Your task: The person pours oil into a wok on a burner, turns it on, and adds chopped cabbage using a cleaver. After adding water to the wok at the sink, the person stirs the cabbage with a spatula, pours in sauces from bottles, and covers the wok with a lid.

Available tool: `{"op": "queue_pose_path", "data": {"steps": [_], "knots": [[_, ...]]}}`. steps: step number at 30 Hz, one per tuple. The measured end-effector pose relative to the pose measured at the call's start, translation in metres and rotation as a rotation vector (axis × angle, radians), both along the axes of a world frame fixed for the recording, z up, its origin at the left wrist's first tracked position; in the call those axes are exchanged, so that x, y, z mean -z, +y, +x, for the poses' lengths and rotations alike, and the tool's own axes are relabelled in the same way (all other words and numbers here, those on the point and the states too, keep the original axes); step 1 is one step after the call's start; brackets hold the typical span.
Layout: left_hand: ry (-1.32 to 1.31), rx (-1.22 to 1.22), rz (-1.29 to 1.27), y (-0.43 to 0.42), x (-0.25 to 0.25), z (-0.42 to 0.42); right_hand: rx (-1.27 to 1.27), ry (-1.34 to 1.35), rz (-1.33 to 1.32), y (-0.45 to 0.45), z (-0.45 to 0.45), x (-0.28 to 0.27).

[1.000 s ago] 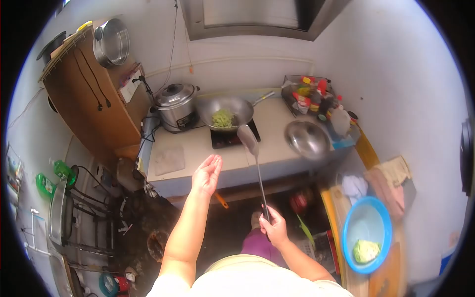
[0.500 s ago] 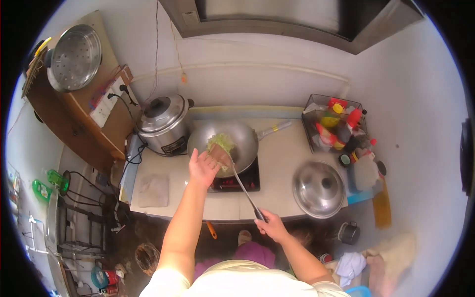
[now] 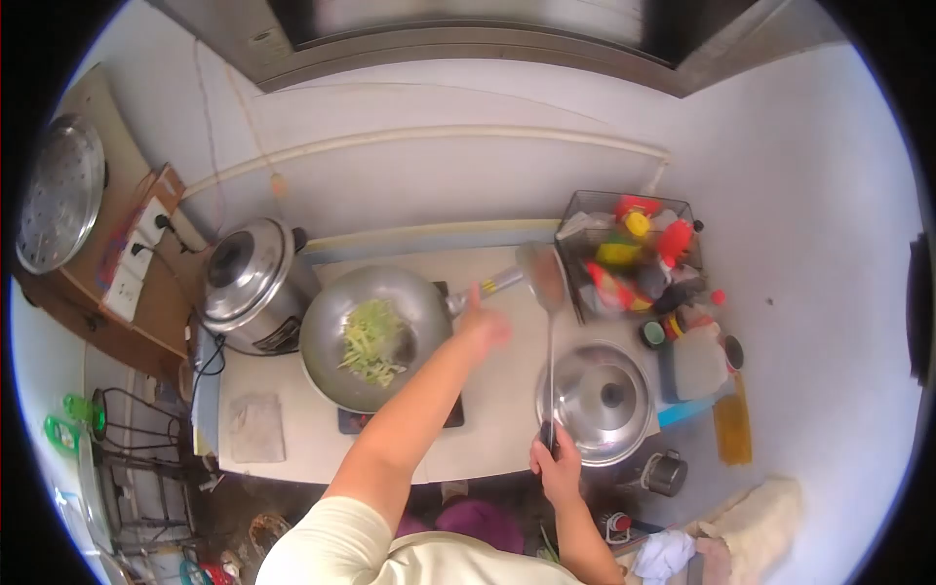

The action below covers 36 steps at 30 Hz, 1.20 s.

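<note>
So the step in hand looks like tending a stir-fry: the greens [image 3: 370, 336] are in the wok [image 3: 424, 302], a loose heap in the middle, and the wok sits on the black hob [image 3: 451, 414] on the left half of the counter [image 3: 497, 453]. The left hand [image 3: 485, 330] is right by the wok's handle [image 3: 500, 281], which sticks out to the far right, but it's blurred, so I can't tell if it's wrapped on or just near. The right hand [image 3: 558, 466] is definitely clamped round the dark grip of the spatula [image 3: 551, 351], blade up and clear of the food, close to the handle's tip.

My take: steadying the wok would call for a firm left grip, and stirring would mean bringing the blade down and left to the greens.

Materials: the wok is a wide, round bowl in dull grey metal, the greens are pale, thin shreds, probably soft and easy to push about. The spatula is a long thin rod with a broad metal blade. On the right there's a shiny domed lid [image 3: 580, 390] with a dark knob; near left, a flat, matte grey cloth [image 3: 256, 427].
</note>
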<state>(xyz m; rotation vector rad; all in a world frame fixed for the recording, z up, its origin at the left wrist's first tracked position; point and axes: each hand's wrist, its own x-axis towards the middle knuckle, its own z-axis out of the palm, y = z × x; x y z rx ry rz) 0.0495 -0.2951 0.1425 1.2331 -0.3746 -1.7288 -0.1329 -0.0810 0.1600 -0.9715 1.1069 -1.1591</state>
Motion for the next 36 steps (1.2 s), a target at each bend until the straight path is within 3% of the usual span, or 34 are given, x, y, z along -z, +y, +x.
{"op": "queue_pose_path", "data": {"steps": [3,5,8,10,13,15,17,18,21,26,30,34,36], "knots": [[-0.102,-0.066,0.121,-0.05,0.023,-0.03,0.092,-0.027,0.01,0.012,-0.018,-0.009],[-0.345,-0.062,0.068,-0.061,0.056,-0.038,0.124,-0.014,0.002,0.021,-0.029,-0.012],[-0.718,-0.011,-0.211,-0.05,0.107,-0.031,0.138,0.019,-0.027,0.029,-0.039,-0.014],[-0.582,0.046,-0.13,-0.014,0.092,-0.037,0.127,0.047,-0.004,0.03,-0.041,-0.02],[-0.315,-0.015,-0.046,0.062,0.088,-0.045,-0.019,0.433,-0.163,0.015,-0.052,-0.007],[-0.346,0.009,-0.092,0.116,0.077,-0.039,-0.163,0.679,-0.349,-0.004,-0.044,-0.027],[-0.448,-0.092,-0.123,0.165,0.105,-0.026,-0.304,0.843,-0.521,-0.021,-0.031,-0.048],[-0.421,-0.121,-0.1,0.18,0.093,-0.013,-0.4,0.812,-0.382,-0.027,-0.02,-0.065],[-0.369,-0.152,-0.062,0.226,0.042,0.029,-0.531,1.042,-0.498,-0.056,0.012,-0.052],[-0.389,-0.104,-0.092,0.25,0.029,0.086,-0.585,1.563,-0.428,-0.089,0.103,-0.033],[-0.382,-0.113,-0.01,0.265,0.029,0.112,-0.771,1.656,-0.357,-0.071,0.118,-0.054],[-0.299,0.008,0.077,0.28,0.033,0.139,-0.856,1.637,-0.489,-0.052,0.091,-0.137],[-0.129,0.043,0.104,0.286,0.029,0.151,-0.924,1.732,-0.45,-0.045,0.098,-0.162]]}}
